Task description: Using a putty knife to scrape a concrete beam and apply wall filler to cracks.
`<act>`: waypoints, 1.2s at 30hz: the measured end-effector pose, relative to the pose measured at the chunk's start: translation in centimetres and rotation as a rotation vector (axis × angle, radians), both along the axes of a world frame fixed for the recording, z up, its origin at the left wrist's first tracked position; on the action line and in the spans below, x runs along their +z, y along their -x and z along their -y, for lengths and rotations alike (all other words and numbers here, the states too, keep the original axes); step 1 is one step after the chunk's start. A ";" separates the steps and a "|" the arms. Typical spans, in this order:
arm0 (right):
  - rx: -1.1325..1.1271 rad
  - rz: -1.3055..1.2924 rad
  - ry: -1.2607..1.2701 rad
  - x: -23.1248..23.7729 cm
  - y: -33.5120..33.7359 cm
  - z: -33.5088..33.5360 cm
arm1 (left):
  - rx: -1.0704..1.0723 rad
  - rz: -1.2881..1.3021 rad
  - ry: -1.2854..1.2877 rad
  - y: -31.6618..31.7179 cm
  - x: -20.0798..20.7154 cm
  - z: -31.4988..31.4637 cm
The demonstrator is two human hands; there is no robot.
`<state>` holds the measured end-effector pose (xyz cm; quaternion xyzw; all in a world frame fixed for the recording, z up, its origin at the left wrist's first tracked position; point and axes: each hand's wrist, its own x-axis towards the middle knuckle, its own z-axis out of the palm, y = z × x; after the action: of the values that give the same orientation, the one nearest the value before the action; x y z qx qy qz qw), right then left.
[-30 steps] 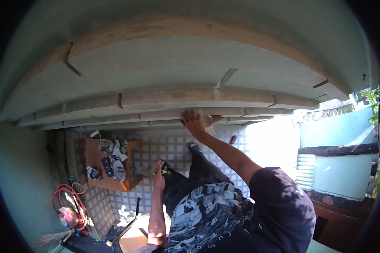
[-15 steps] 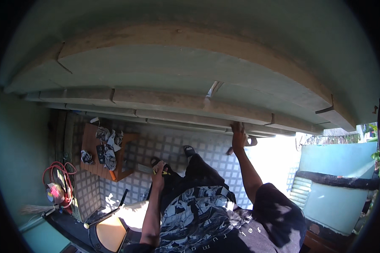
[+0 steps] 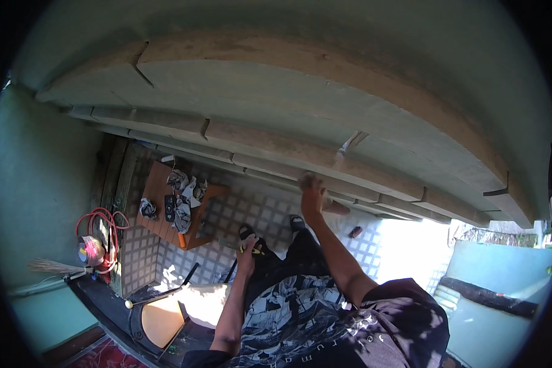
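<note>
My left hand (image 3: 248, 247) is low in front of my legs, closed round a flat-bladed tool (image 3: 259, 249) with a yellow and black handle. Its grey blade shows only faintly to the left of the fist. My raised right hand (image 3: 313, 183) is at the lower wooden batten (image 3: 276, 175) of the pale green boarding, its fingers blurred by motion. Beside the wrist a curved brownish piece (image 3: 336, 207) sticks out. It seems to be held in that hand, but what it is cannot be made out.
To the left, an orange-brown wooden table (image 3: 156, 224) bears crumpled newspaper (image 3: 184, 208) and a dark box (image 3: 169, 208). Nearer are a coiled red hose (image 3: 124, 219), a straw broom (image 3: 55, 266) and a chair (image 3: 162, 322). A small brown block (image 3: 356, 232) lies on the tiled floor.
My right hand has moved left along the batten, the brownish piece moving with it. The view has turned, so the room appears shifted right and tilted. My left hand keeps its hold.
</note>
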<state>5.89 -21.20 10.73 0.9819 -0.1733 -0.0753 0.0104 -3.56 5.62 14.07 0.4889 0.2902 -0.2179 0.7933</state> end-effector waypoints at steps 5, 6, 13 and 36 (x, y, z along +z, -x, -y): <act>0.124 0.216 -0.120 2.7 -1.3 -6.0 | -0.009 -0.002 -0.027 -0.3 -0.3 -2.3; 0.128 0.218 -0.119 3.7 -1.6 -5.7 | -0.005 0.000 -0.026 -0.5 -0.3 -2.7; -0.236 0.202 0.064 1.1 -5.6 -7.5 | 0.038 0.006 -0.012 -1.9 0.8 -4.4; 0.288 0.234 0.270 -0.2 -11.1 -13.6 | 0.039 0.006 -0.014 -7.6 1.1 -9.2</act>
<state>16.95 -7.60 10.54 0.9883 -0.0401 0.0653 0.1320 4.00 14.80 15.21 0.4894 0.2986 -0.1988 0.7948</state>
